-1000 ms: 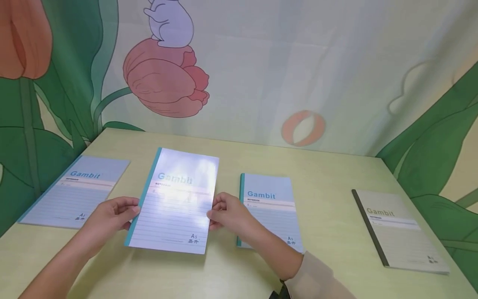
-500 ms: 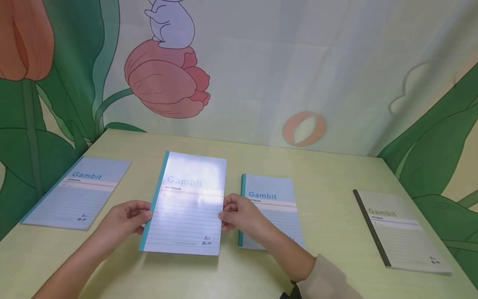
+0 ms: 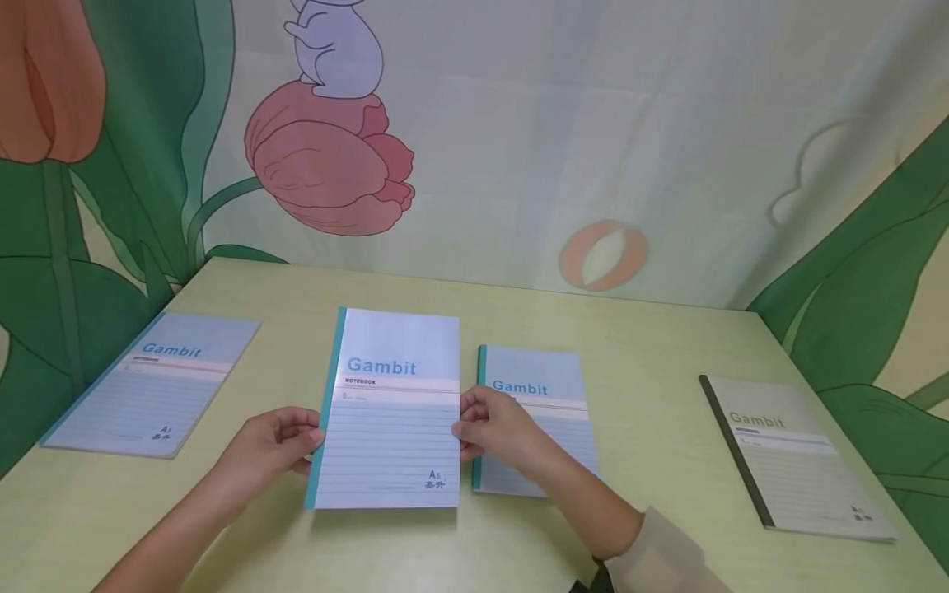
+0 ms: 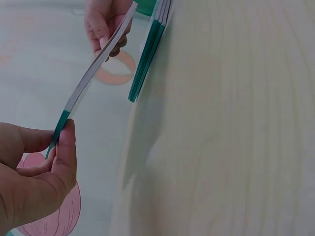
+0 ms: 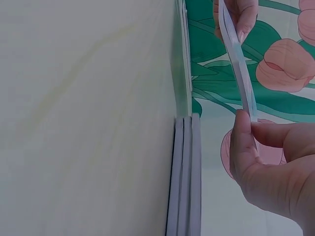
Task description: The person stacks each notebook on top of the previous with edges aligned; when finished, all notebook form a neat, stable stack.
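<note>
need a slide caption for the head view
Two hands hold a teal-spined Gambit notebook above the table, with more notebooks lying to both sides.

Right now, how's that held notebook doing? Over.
Left grip, right grip: pinching opposite edges. Notebook: raised off table. Obstacles: none apparent; pile partly behind right grip.

Tulip-print backdrop (image 3: pixel 504 148) behind pale yellowish table (image 3: pixel 645 354).

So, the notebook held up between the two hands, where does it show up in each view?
Head: notebook in the lower half, left of centre, cover showing.
Left wrist: notebook at upper left, edge-on, slanting.
Right wrist: notebook at upper right, edge-on, slanting.
Shared landmark: left hand and right hand, pinching its opposite sides.
</note>
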### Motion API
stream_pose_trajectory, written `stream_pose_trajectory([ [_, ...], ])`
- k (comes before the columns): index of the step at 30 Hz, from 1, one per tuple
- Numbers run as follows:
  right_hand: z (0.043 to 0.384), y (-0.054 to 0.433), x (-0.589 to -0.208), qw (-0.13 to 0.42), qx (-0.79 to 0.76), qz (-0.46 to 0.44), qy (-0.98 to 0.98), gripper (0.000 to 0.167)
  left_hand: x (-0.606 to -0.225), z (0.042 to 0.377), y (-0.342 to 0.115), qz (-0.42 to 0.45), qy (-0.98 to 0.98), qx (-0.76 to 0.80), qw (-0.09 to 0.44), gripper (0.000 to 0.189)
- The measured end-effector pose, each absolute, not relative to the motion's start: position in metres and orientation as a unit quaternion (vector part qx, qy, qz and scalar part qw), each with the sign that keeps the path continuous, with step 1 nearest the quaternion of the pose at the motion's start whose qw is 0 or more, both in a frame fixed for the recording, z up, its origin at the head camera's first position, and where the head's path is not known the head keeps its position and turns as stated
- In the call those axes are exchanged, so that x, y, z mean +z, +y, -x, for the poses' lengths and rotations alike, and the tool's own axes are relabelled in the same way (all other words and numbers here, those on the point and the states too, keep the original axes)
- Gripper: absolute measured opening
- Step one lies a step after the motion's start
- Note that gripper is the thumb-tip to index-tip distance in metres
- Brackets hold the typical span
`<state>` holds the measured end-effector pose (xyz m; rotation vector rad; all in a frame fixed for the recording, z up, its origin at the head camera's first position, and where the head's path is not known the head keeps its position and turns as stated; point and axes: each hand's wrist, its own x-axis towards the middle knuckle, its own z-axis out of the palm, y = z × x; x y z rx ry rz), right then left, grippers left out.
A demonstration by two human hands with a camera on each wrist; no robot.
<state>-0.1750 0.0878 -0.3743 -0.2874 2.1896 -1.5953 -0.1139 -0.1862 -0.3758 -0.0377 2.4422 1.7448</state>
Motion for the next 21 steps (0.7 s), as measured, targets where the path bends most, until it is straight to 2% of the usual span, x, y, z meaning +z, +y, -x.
stream_pose_trajectory([
  [21,0.18,0.118,-0.375,0.181,-0.515,0.104,0.831,0.018,-0.376,0.12,-0.156,-0.016,0.794,0.603,0.078,0.026],
])
